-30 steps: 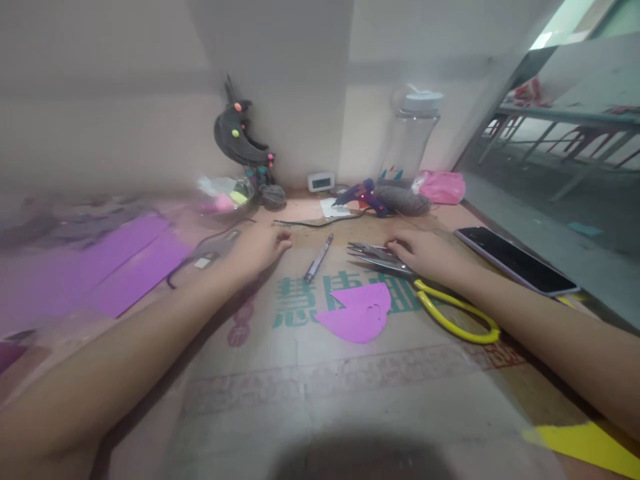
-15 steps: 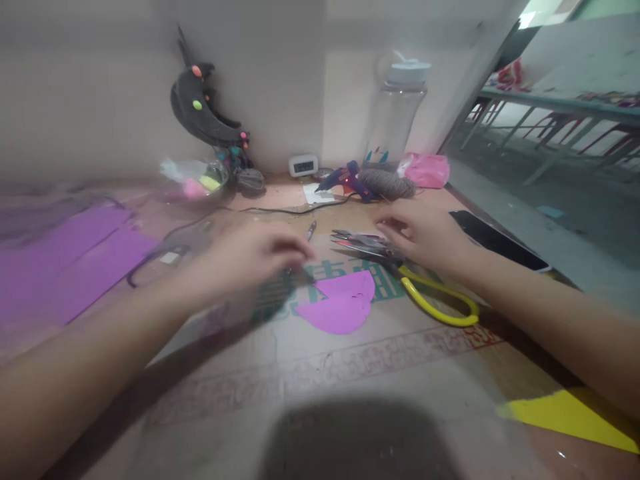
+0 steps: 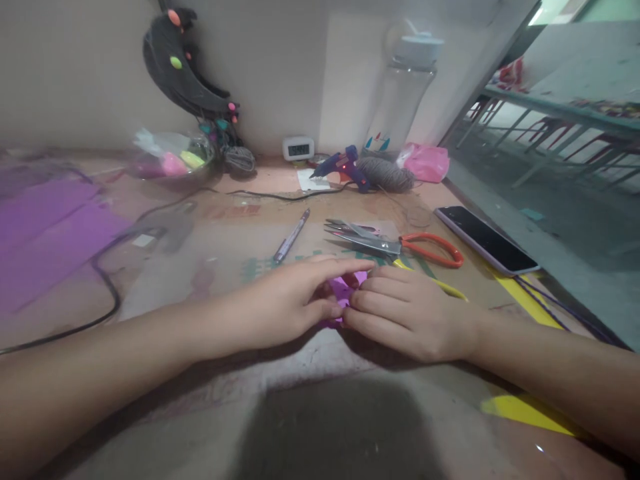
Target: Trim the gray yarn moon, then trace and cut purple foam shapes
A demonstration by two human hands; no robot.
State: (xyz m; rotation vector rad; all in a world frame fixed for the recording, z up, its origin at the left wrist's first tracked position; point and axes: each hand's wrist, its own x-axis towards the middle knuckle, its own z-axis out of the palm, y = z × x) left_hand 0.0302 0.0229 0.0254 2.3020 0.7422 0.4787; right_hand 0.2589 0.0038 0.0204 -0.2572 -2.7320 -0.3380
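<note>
My left hand (image 3: 300, 300) and my right hand (image 3: 407, 313) meet in the middle of the table over a small purple cut-out piece (image 3: 345, 288). The left thumb and fingers curve around the piece's left side, the thumb pressed on its near edge. From the right, closed fingers grip the same piece and cover much of it. Whether it is felt or paper I cannot tell. Just beyond the hands lie orange-handled scissors (image 3: 434, 250) and yellow-handled scissors (image 3: 453, 291), the latter partly hidden by my right hand. A pen (image 3: 292, 236) rests beyond my left hand.
Purple sheets (image 3: 45, 233) lie at the left beside a black cord (image 3: 116, 293). Along the wall stand a digital clock (image 3: 299, 149), a glue gun (image 3: 345, 167), grey yarn (image 3: 385, 175) and a clear bottle (image 3: 400, 100). A phone (image 3: 487, 239) is at the right edge; yellow material (image 3: 530, 413) lies nearer.
Both hands have come together on the purple piece, which lay flat between them before. My right hand has left the scissors, whose orange handles now show. The view has shifted slightly.
</note>
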